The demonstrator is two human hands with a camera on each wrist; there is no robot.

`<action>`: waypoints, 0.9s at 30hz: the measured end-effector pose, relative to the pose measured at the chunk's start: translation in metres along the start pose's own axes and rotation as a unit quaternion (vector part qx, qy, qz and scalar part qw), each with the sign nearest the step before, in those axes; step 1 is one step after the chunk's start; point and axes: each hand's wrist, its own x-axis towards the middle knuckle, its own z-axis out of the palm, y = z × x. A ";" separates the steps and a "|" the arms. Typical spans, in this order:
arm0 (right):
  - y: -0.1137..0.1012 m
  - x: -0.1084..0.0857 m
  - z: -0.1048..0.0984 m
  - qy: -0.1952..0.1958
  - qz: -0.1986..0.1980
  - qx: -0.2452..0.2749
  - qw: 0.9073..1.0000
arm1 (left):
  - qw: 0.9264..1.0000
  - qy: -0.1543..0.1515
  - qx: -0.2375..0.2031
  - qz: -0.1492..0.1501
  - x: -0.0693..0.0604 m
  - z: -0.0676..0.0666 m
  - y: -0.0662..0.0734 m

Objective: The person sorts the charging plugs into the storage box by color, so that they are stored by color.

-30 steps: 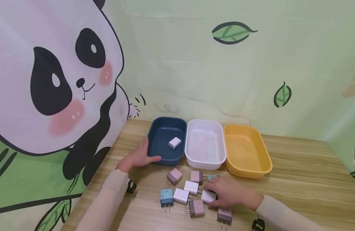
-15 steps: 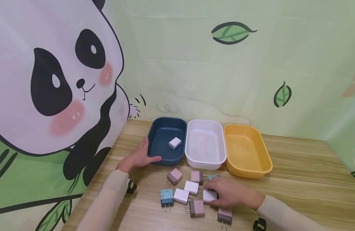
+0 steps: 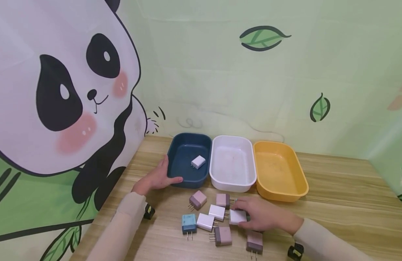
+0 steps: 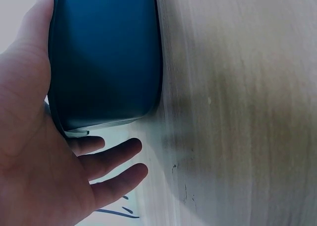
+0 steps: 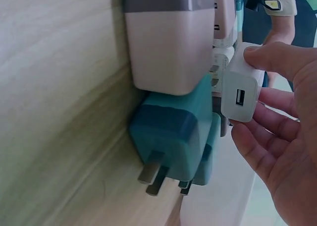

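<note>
My right hand (image 3: 264,216) pinches a white USB charger plug (image 3: 237,217) between thumb and fingers. In the right wrist view, the same white charger (image 5: 238,89) shows its USB port, held slightly above other chargers. Around it lie more chargers: white ones (image 3: 205,221), pink-and-mauve ones (image 3: 222,235) and a blue one (image 3: 189,223). A teal charger (image 5: 173,122) with metal prongs is close by the right hand. My left hand (image 3: 156,177) rests at the near left corner of the dark blue bin (image 3: 189,183), thumb along its rim, other fingers spread beside the wall.
One white charger (image 3: 198,161) lies inside the blue bin. A white bin (image 3: 233,186) and a yellow bin (image 3: 281,195) stand to its right in a row. Behind the wooden table (image 3: 344,188) hangs a green cloth (image 3: 204,72) with a panda print.
The right hand has shifted slightly right and up with the white charger, which has moved apart from the pink charger below it. My left hand and the bins stay put.
</note>
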 end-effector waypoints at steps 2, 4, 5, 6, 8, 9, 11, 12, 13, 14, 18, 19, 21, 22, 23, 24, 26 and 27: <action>0.001 0.001 -0.001 0.001 -0.006 0.006 1.000 | 1.000 0.000 0.000 0.001 0.000 0.000 0.000; 0.002 0.001 -0.002 0.002 -0.009 0.010 1.000 | 1.000 -0.001 0.001 0.002 0.000 0.000 0.000; 0.002 0.001 -0.003 0.002 -0.011 0.009 1.000 | 1.000 -0.001 0.000 0.002 0.000 0.000 0.000; 0.003 0.001 -0.003 0.002 -0.011 0.007 1.000 | 1.000 -0.002 0.000 0.002 0.000 0.000 0.000; 0.002 0.001 -0.005 0.002 -0.010 0.008 1.000 | 1.000 -0.004 0.001 0.001 0.000 0.000 0.000; 0.002 0.001 -0.006 0.001 -0.008 0.007 1.000 | 1.000 -0.004 0.001 0.001 0.000 0.000 0.000; 0.002 0.001 -0.009 0.001 -0.005 0.009 1.000 | 1.000 -0.004 0.001 0.000 0.000 -0.001 0.001; 0.001 0.001 -0.010 0.002 -0.003 0.011 1.000 | 1.000 -0.004 0.001 -0.001 0.000 -0.001 0.001; 0.001 0.001 -0.011 0.003 -0.002 0.013 1.000 | 1.000 -0.004 0.001 -0.002 -0.001 -0.001 0.001; 0.001 0.002 -0.012 0.005 -0.001 0.014 1.000 | 1.000 -0.004 0.000 -0.002 -0.001 -0.001 0.001; 0.000 0.003 -0.017 0.015 0.003 0.019 1.000 | 1.000 -0.006 -0.001 -0.004 -0.002 -0.002 0.002; 0.000 0.003 -0.018 0.018 0.004 0.021 1.000 | 1.000 -0.006 0.000 -0.004 -0.002 -0.002 0.002; 0.000 0.004 -0.020 0.022 0.006 0.024 0.999 | 1.000 -0.005 -0.001 -0.003 -0.001 -0.002 0.001; 0.000 0.004 -0.021 0.025 0.005 0.025 0.999 | 1.000 -0.005 -0.001 -0.002 -0.001 -0.002 0.001; -0.001 0.005 -0.022 0.027 0.005 0.025 0.999 | 1.000 -0.005 -0.001 -0.002 -0.001 -0.002 0.001; -0.001 0.005 -0.023 0.029 0.004 0.024 0.999 | 1.000 -0.004 0.000 -0.001 -0.001 -0.002 0.001; -0.001 0.006 -0.025 0.033 0.002 0.018 0.999 | 1.000 -0.004 -0.001 -0.001 -0.001 -0.002 0.001; -0.002 0.006 -0.026 0.035 0.002 0.017 0.999 | 1.000 -0.003 -0.001 0.000 -0.002 -0.002 0.001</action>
